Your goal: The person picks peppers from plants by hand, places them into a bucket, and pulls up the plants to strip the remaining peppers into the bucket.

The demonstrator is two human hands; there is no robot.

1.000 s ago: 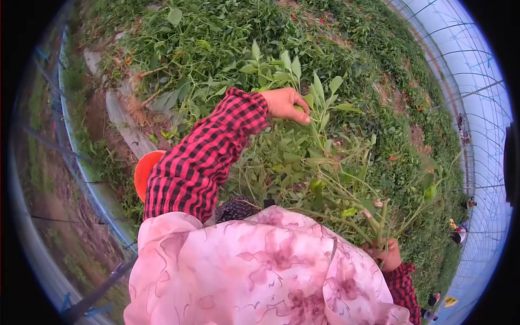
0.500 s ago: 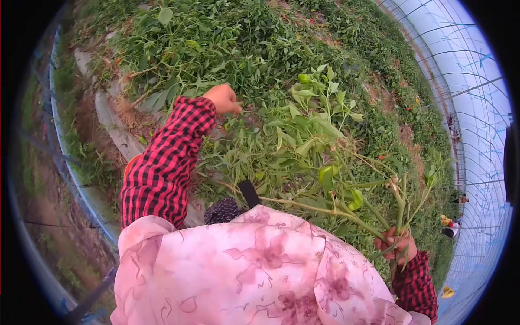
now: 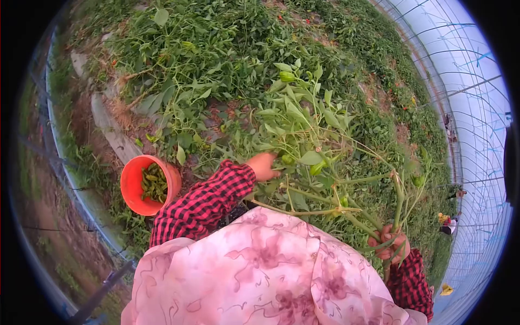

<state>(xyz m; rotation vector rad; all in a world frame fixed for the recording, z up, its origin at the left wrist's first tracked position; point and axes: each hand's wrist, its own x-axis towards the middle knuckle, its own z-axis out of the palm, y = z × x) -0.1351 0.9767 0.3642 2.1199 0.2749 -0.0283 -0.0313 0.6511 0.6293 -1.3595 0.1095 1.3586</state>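
Observation:
My right hand point(image 3: 392, 245), low on the right, is closed round the thick stems of a cut pepper plant point(image 3: 400, 200). The plant's leafy branches spread up and left, with green peppers point(image 3: 287, 76) among the leaves. At the middle of the view my left hand point(image 3: 264, 167) reaches into the branches beside a small green pepper point(image 3: 287, 160). Its fingertips are partly behind leaves, and whether they grip anything does not show. Left of my left sleeve stands an orange bucket point(image 3: 174, 181) with green peppers point(image 3: 154, 183) inside.
Uprooted or fallen pepper plants point(image 3: 216, 49) cover the ground ahead, with scattered red peppers. A grey strip point(image 3: 112, 125) lies at the left near a pale blue edge. The greenhouse wall point(image 3: 471, 108) curves along the right, with people far off point(image 3: 448, 225).
My left hand has moved down and right into the branches. The orange bucket, mostly hidden by my sleeve before, now shows. The held plant has shifted slightly.

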